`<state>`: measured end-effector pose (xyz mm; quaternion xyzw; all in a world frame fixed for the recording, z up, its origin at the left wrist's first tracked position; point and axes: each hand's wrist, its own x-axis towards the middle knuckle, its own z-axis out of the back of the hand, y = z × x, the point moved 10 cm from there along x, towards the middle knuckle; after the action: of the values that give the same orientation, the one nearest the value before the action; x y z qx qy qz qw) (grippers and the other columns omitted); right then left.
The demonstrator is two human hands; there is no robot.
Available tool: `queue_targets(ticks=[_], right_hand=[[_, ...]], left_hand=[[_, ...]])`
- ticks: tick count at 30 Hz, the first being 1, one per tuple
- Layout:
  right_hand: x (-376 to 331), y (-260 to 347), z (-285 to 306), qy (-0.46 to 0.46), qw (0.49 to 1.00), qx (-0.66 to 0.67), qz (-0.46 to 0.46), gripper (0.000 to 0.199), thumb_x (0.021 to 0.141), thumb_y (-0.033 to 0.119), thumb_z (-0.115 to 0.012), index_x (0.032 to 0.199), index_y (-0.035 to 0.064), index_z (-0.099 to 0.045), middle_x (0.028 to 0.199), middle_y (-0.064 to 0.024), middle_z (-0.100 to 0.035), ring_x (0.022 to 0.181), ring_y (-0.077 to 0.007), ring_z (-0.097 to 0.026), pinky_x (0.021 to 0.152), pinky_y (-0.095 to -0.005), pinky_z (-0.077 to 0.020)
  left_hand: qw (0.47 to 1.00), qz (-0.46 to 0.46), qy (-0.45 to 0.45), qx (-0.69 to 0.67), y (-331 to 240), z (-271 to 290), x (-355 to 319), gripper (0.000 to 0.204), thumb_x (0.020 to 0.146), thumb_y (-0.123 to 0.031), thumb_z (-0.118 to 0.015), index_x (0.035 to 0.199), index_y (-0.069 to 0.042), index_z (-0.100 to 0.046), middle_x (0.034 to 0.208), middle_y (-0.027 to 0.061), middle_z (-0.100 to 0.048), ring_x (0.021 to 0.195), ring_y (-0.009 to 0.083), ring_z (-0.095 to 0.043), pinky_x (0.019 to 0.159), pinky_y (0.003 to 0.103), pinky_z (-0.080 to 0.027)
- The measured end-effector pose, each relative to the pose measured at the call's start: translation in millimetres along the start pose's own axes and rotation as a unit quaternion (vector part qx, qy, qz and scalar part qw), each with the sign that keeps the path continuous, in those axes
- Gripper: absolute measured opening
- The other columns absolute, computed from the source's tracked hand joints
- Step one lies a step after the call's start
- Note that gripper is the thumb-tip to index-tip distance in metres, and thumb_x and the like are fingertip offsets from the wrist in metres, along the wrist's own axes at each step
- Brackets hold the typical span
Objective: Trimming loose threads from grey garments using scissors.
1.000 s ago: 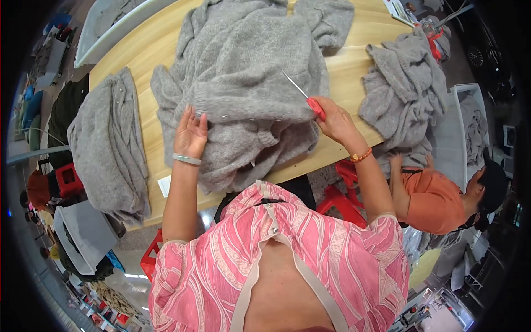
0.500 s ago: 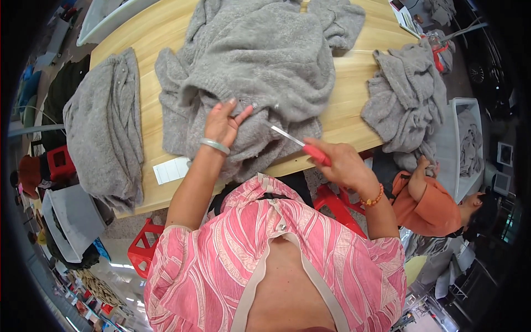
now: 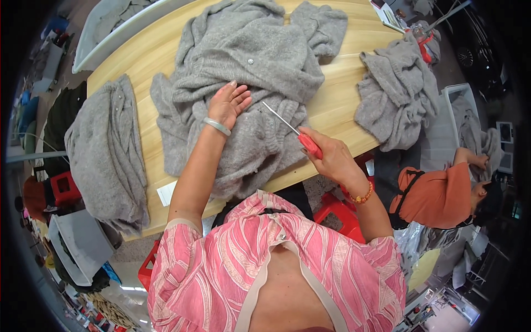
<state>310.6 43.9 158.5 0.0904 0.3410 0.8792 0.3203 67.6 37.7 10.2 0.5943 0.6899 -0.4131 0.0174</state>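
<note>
A grey knitted garment (image 3: 243, 50) with a shiny button lies bunched in the middle of the wooden table, its near folds by the front edge. My left hand (image 3: 229, 103) rests on it, palm turned up and fingers stretched out, with nothing seen in it. From the right, my right hand (image 3: 332, 156) grips a thin-bladed tool (image 3: 311, 145) by its red handle. The narrow metal blade points up and left over the knit, its tip a short way right of my left fingers. Whether the tip touches the cloth I cannot tell.
Grey knitwear hangs over the table's left edge in a folded pile (image 3: 108, 149); another heap (image 3: 395, 94) sits at the right. A white label card (image 3: 165, 193) lies near the front edge. Plastic bins (image 3: 88, 44) flank the table. A person in orange (image 3: 434, 193) works at the right.
My left hand has opened and turned palm up, off the garment's buttoned edge. The garment's folds have shifted. The blade has swung steeper. The person at right has reached towards the bin.
</note>
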Motion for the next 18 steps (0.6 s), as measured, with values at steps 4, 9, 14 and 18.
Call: queue_targets(ticks=[4, 9, 14, 18], right_hand=[[-0.6, -10.5, 11.9, -0.031, 0.999, 0.007, -0.015, 0.044, 0.084, 0.013, -0.063, 0.126, 0.0082, -0.051, 0.102, -0.0228, -0.062, 0.093, -0.0405, -0.06, 0.078, -0.0412, -0.0492], [14.2, -13.5, 21.9, -0.05, 0.999, 0.012, -0.017, 0.042, 0.084, 0.015, -0.063, 0.124, 0.0086, -0.052, 0.094, -0.0234, -0.063, 0.088, -0.0411, -0.06, 0.074, -0.0427, -0.0489], [34.9, -33.0, 15.0, 0.043, 0.994, -0.059, -0.086, 0.037, 0.086, 0.022, -0.06, 0.12, 0.0102, -0.053, 0.081, -0.0219, -0.063, 0.08, -0.042, -0.06, 0.07, -0.0467, -0.0469], [42.1, -42.9, 11.1, 0.098, 0.986, -0.075, -0.11, 0.036, 0.086, 0.025, -0.06, 0.119, 0.01, -0.054, 0.081, -0.0215, -0.063, 0.081, -0.0421, -0.059, 0.071, -0.0474, -0.0467]], left_hand=[[0.973, -0.13, -0.009, 0.193, -40.2, -32.6, -9.7, 0.027, 0.088, -0.023, -0.064, 0.103, -0.002, -0.054, 0.102, 0.0129, -0.062, 0.084, 0.0169, -0.063, 0.062, 0.028, -0.056], [0.42, -0.567, -0.104, 0.701, -83.2, -126.3, -40.9, 0.044, 0.082, -0.024, -0.068, 0.122, -0.011, -0.054, 0.132, 0.0164, -0.048, 0.126, 0.0333, -0.042, 0.101, 0.053, -0.036], [0.419, -0.303, -0.069, 0.853, -39.0, -34.3, 53.1, 0.057, 0.083, -0.045, -0.058, 0.135, -0.025, -0.046, 0.145, 0.012, -0.035, 0.136, 0.037, -0.026, 0.107, 0.061, -0.018], [0.393, -0.375, -0.044, 0.838, -25.5, -32.4, 35.2, 0.052, 0.083, -0.041, -0.059, 0.13, -0.022, -0.05, 0.144, 0.0146, -0.036, 0.135, 0.0381, -0.027, 0.106, 0.059, -0.02]])
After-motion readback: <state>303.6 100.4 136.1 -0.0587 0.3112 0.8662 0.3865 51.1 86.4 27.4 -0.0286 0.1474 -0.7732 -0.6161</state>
